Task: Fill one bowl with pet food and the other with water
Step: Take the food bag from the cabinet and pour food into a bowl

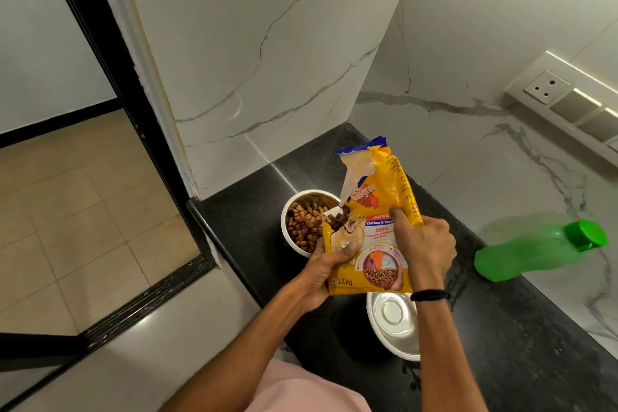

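A yellow pet food bag is held over the black counter, its torn side opening above a steel bowl holding brown kibble. My left hand grips the bag's lower left corner, thumb on its front. My right hand pinches the bag's right side. A second steel bowl, empty, sits nearer me under the bag's bottom edge and my right wrist. A green water bottle with its green cap on stands on the counter at the right.
Marble walls close the counter at the back and right, with a socket and switch panel on the right wall. The counter's left edge drops to a tiled floor beside a black door frame.
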